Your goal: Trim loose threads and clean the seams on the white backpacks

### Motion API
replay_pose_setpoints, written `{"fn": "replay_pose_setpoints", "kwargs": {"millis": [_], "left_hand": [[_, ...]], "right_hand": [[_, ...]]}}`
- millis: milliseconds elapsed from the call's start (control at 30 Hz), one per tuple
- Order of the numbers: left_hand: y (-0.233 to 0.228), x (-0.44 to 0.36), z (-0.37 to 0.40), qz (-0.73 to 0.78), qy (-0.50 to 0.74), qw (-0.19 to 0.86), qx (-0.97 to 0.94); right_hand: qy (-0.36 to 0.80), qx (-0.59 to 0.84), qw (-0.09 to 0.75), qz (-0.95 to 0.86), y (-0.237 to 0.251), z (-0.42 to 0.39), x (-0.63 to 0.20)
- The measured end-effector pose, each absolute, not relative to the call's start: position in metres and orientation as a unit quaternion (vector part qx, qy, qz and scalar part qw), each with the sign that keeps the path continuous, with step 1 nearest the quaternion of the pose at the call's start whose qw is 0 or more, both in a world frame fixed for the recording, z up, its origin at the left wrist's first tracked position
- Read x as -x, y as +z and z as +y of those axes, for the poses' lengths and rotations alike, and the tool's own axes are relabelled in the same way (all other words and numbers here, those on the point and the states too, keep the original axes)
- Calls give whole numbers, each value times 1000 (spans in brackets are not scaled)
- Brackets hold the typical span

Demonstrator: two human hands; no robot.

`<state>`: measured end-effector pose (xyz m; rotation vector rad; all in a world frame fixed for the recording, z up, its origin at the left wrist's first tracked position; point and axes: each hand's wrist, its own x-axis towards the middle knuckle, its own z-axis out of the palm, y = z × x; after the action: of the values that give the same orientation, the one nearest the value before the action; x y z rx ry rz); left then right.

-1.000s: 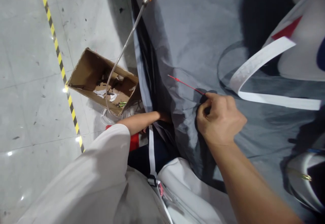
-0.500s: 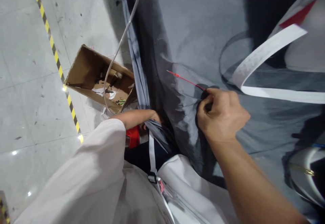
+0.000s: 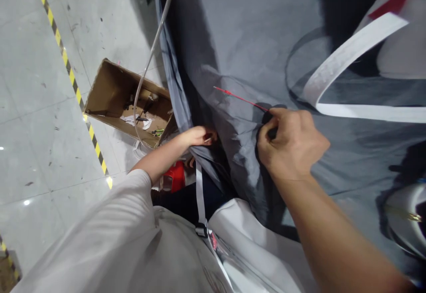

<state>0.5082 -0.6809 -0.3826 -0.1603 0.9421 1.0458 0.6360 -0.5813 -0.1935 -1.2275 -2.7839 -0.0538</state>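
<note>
Honestly, right hand point(image 3: 293, 144) pinches the red rod point(image 3: 241, 99) tight; left hand point(image 3: 199, 135) clutches grey fabric point(image 3: 239, 40) edge, so tugging could snag it.

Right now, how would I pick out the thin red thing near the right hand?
Start at the big sheet of grey fabric filling the upper middle. Find the right hand pinching a fold of it; the thin red rod runs up-left from its fingertips, the only bright red straight line lying on the grey cloth.
</note>
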Motion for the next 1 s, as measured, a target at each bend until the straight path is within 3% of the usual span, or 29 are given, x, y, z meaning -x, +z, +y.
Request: {"fn": "replay_pose_setpoints", "kwargs": {"millis": [267, 500, 700, 867, 1000], "left_hand": [[-325, -423, -742, 386, 616, 676, 122], [-330, -378, -791, 458, 665, 579, 114], [-358, -371, -832, 777, 521, 354, 6], [-353, -397, -851, 830, 471, 288, -82], [-331, -415, -798, 807, 454, 282, -252]], "right_hand": [[-28, 385, 84, -919, -200, -579, -639], [-36, 381, 122, -916, -209, -574, -641], [-50, 370, 144, -917, -209, -572, -640], [-50, 359, 144, -921, -210, -572, -641], [-58, 332, 159, -928, -210, -572, -642]]}}
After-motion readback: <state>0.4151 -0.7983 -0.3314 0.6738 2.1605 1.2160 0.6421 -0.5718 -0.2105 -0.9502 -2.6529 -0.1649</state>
